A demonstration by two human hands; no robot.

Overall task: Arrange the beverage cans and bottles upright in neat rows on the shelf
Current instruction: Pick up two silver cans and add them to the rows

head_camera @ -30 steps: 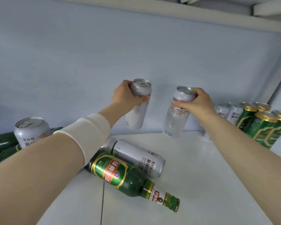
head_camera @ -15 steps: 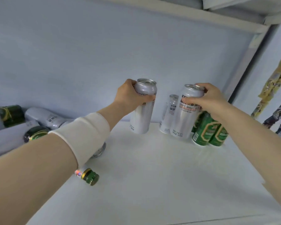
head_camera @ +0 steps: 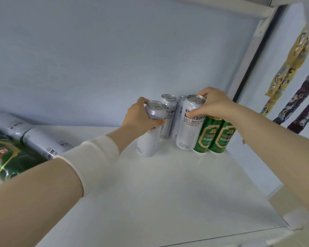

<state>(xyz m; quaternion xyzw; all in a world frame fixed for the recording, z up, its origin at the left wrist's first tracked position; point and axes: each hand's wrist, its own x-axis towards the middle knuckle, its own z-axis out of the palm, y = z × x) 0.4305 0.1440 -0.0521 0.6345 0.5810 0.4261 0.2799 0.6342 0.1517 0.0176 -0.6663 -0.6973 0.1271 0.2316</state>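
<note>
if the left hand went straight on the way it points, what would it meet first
Likely the back silver can, standing right behind the held silver can that the left hand grips; the back wall lies beyond. The gap between the cans is unclear.

Plain white close-fitting sleeve [head_camera: 89, 157] on forearm, left of centre, stopping short of the left hand [head_camera: 141, 120].
</note>
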